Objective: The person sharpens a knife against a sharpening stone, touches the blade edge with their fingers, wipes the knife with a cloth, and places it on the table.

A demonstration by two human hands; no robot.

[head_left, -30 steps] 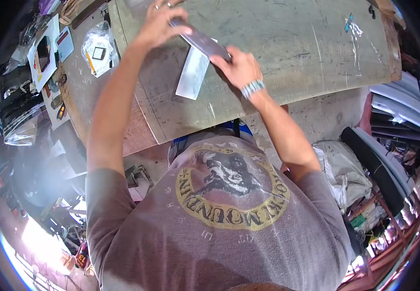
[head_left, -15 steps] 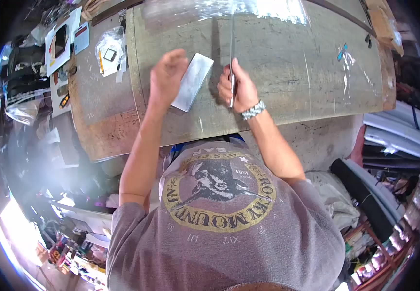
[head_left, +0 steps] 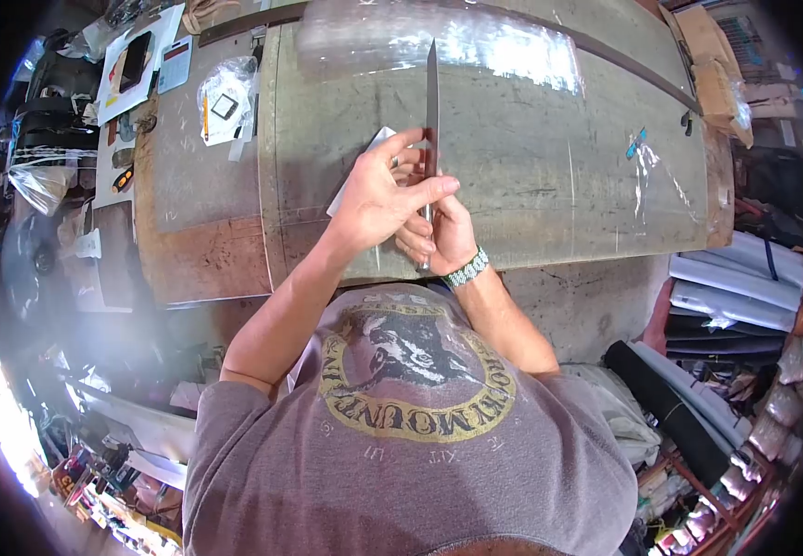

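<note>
My right hand [head_left: 443, 232] is wrapped round the handle of a long, narrow knife [head_left: 433, 102], near the table's front edge. The blade points up and away from me, ending in a sharp tip. Over the lower blade comes my left hand [head_left: 378, 195], with its thumb and fingers spread apart. Its thumb crosses in front of the knife and its fingertips are beside the blade; whether they press on it I cannot tell. Mostly covered by my left hand, a pale grey rectangular block [head_left: 338, 199] lies on the worktable [head_left: 513, 185].
Clear plastic sheeting [head_left: 513, 56] lies across the table's far side, near a dark metal strip [head_left: 596, 51]. At left are a phone [head_left: 137, 60], a pencil [head_left: 206, 119] and a plastic bag [head_left: 239, 79]. A cardboard box [head_left: 705, 46] stands far right; rolled material [head_left: 670, 408] leans below.
The knife and my right hand have come closer to me. My left hand has moved right, from beside the block to the blade, and now covers much of the block.
</note>
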